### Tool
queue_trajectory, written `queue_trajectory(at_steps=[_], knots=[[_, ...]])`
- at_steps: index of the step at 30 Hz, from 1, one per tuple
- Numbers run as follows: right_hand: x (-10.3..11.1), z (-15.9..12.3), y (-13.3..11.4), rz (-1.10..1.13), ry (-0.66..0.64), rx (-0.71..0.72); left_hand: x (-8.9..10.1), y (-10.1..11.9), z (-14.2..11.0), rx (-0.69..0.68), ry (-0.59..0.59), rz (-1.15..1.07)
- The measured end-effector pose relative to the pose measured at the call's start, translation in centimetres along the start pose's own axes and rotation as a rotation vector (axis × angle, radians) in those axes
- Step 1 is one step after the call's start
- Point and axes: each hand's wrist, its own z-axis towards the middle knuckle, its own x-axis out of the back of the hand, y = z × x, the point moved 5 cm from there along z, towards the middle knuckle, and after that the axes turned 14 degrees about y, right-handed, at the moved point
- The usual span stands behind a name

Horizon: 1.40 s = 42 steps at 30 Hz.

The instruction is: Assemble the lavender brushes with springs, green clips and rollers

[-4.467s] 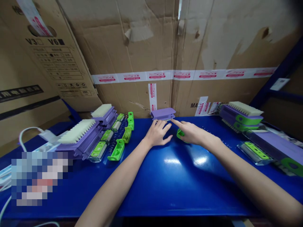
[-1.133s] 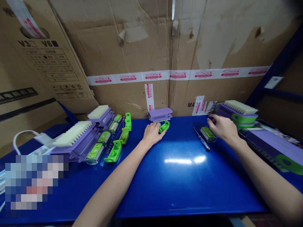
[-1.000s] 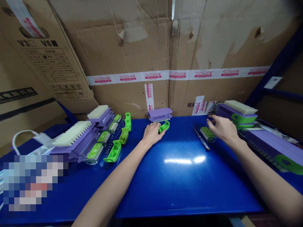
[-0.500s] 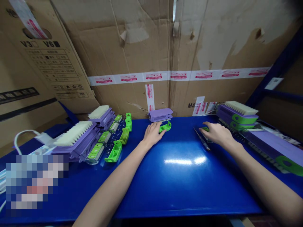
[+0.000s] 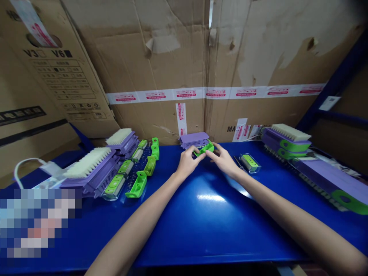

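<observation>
Over the clear-cased block point(image 5: 249, 163) at 1 o'clock moments ago, the right hand point(image 5: 222, 160) joins the left hand point(image 5: 187, 161) at 12 o'clock, fingers of both curled nearly closed, pinching the green end piece point(image 5: 204, 149): seemingly two-handed work now.

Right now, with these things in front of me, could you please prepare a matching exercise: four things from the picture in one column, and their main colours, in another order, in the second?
Things:
1. Bracket held in the left hand and right hand
2. Block just beyond the hands
3. Table
4. Cardboard wall

Colours:
A. Purple
B. Brown
C. Green
D. Blue

Pairs: 1-C, 2-A, 3-D, 4-B.
</observation>
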Motion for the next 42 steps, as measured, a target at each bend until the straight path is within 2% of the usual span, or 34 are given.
queue_trajectory(at_steps=[2,4,7,9,15,20,27,31,39,42], knots=[[-1.1,0.4,0.4,0.154,0.007,-0.084,-0.1,0.1,-0.1,-0.021,-0.025,-0.012],[-1.3,1.0,0.8,0.202,0.071,-0.139,0.1,0.0,0.0,-0.099,-0.023,0.065],[-0.7,1.7,1.6,0.182,0.192,-0.170,0.9,-0.6,0.4,-0.246,-0.005,0.328],[-0.2,2.0,2.2,0.165,0.245,-0.184,1.2,-1.4,0.7,-0.294,-0.006,0.484],[1.1,2.0,3.7,0.133,0.316,-0.240,0.9,-2.7,0.9,-0.264,-0.103,0.693],[1.5,2.0,3.7,0.106,0.338,-0.243,1.1,-2.0,0.7,-0.242,-0.073,0.721],[1.6,2.1,4.0,0.116,0.325,-0.258,1.7,-2.2,0.7,-0.224,0.064,0.768],[1.5,2.1,4.0,0.101,0.307,-0.243,1.3,-2.5,0.9,-0.277,0.018,0.685],[1.0,1.9,3.8,-0.037,0.227,-0.193,1.2,-1.5,0.8,-0.283,-0.056,0.703],[0.8,1.9,3.9,-0.044,0.218,-0.190,1.0,-1.3,0.6,-0.344,-0.072,0.680]])
